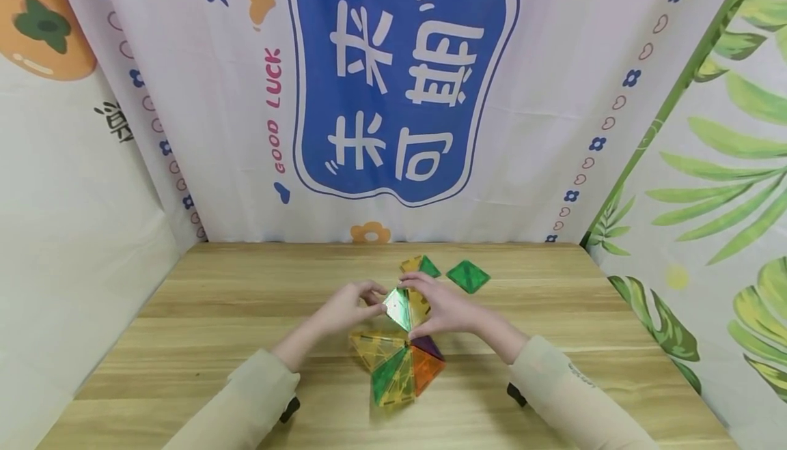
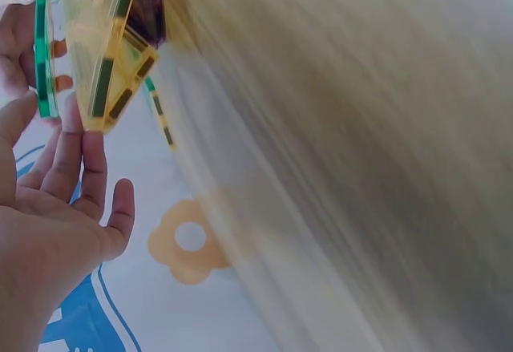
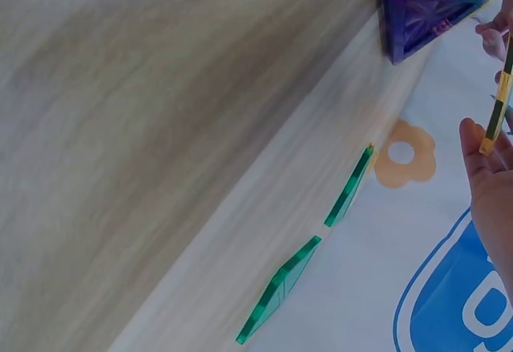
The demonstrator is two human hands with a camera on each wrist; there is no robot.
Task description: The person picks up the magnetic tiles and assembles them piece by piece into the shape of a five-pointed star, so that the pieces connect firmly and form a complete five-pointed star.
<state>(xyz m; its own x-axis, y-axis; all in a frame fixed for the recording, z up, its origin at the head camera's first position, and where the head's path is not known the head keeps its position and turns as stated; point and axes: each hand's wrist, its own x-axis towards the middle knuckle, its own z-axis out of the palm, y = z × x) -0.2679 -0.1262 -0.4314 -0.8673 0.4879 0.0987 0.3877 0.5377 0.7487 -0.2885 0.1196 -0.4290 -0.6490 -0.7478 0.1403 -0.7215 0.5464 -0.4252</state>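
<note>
A translucent green triangular magnetic tile [image 1: 397, 308] is tilted up above the middle of the table, catching the light. My left hand [image 1: 347, 309] pinches its left corner. My right hand [image 1: 451, 308] grips a yellow magnetic tile [image 1: 419, 305] standing right beside the green one, fingers at the top and thumb low. From the right wrist, that yellow tile [image 3: 499, 103] shows edge-on at the fingertips. Just below the hands stands a built shape of joined tiles, with yellow [image 1: 401, 385], green [image 1: 386, 373], orange [image 1: 427, 369] and purple [image 1: 428, 347] faces; its far side is partly hidden.
Behind the right hand, a green diamond of tiles [image 1: 468, 276] lies on the wooden table [image 1: 246, 300]. Beside it is a smaller green tile [image 1: 429, 265] against a yellow one [image 1: 410, 264], partly covered by the hand. A printed cloth [image 1: 541, 129] hangs along the table's back edge.
</note>
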